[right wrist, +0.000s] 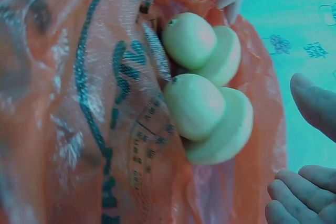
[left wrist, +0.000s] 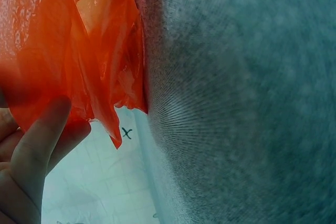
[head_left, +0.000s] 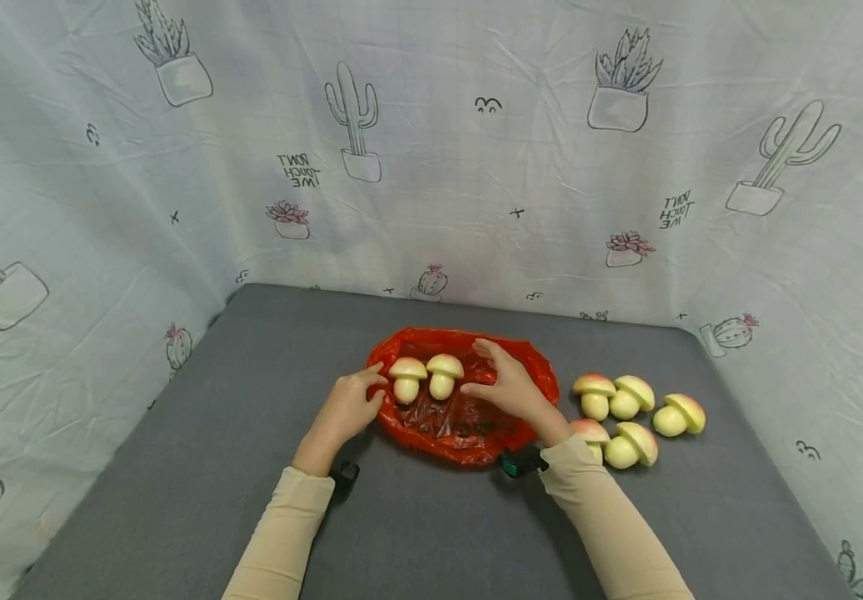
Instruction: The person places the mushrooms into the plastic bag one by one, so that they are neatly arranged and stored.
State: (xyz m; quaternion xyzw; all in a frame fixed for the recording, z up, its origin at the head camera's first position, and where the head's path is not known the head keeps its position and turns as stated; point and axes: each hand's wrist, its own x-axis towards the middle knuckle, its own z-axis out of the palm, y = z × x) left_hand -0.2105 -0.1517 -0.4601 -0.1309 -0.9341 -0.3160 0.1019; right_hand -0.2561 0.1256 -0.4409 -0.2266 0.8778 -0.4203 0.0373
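Red bag (head_left: 469,456), pink-and-yellow mushrooms (head_left: 406,380)

Backward lettering on the cloth, unreadable print on the bag.
On my head feed, the white cloth (head_left: 431,133) carries a slogan (head_left: 300,170) between ten and eleven o'clock and a second copy (head_left: 676,209) just past two; mirror-reversed, I make out "DON'T TOUCH ME". A small cross sign (head_left: 517,212) sits between one and two. Through my right wrist camera, the red bag (right wrist: 58,129) bears dark lettering (right wrist: 126,72) toward ten and small characters (right wrist: 142,145) toward seven; I can't read either.
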